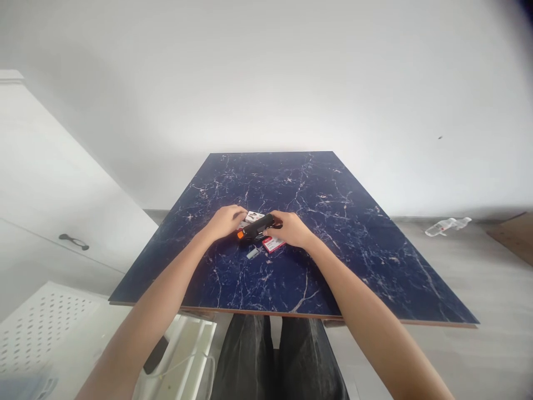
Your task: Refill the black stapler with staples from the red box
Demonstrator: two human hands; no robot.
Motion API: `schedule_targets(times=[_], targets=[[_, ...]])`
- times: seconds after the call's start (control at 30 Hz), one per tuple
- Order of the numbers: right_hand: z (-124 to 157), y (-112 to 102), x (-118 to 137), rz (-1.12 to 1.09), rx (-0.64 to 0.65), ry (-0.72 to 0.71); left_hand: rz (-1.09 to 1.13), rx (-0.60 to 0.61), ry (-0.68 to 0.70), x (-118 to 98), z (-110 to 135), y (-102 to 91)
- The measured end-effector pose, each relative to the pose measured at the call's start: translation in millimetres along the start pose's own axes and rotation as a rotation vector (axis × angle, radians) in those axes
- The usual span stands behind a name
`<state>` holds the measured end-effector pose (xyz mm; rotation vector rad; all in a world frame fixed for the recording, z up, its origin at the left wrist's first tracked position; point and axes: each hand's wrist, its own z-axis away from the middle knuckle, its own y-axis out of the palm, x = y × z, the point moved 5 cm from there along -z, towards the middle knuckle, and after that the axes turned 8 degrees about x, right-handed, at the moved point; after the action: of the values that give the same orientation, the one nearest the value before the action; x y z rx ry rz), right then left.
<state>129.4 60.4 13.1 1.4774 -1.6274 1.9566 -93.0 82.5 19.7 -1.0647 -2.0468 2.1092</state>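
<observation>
Two bare hands: left hand and right hand, both above the dark blue worktop with white marble-like veins
Right grip: closed with thumb and fingers on one end of the long black plastic-looking object with orange tip
Left grip: fingertips beside the white printed flat rectangular pack; I cannot tell if they pinch it
Black object: slanted between the hands, orange tip on the left side; I judge it rather light, stiff, somewhat slippery, so its middle is a safe hold
Red-and-white flat rectangular pack: near the right thumb, perhaps cardboard, easy to dent; better take by edges
Small grey oblong piece: on the near side, probably light, suitable for fingertips
</observation>
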Motion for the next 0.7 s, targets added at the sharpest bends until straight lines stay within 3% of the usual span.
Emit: schedule_targets(times=[0.17,0.27,0.37,0.43,0.53,0.7], targets=[[-0.9,-6.8,-6.7,0.085,-0.126,0.042,-0.078,-0.151,-0.09,3.9,2.5,-12.4],[-0.4,-12.6,-9.7,0.168,-0.193,0.081,-0.054,-0.194,-0.023,-3.1,3.3,-15.1],[0.1,-17.1,-14.0,0.199,-0.245,0.122,-0.022,-0.15,0.064,-9.4,0.4,-7.2],[0.0,-17.9,-16.8,0.193,-0.247,0.13,0.005,-0.128,0.047,-5.9,-2.6,-0.1],[-0.7,-17.5,-18.8,0.164,-0.216,0.091,0.064,-0.103,-0.012,5.2,-6.2,7.6],[-0.6,-18.8,-21.5,0.156,-0.118,0.084,0.133,-0.05,0.008,10.6,-8.2,9.9]])
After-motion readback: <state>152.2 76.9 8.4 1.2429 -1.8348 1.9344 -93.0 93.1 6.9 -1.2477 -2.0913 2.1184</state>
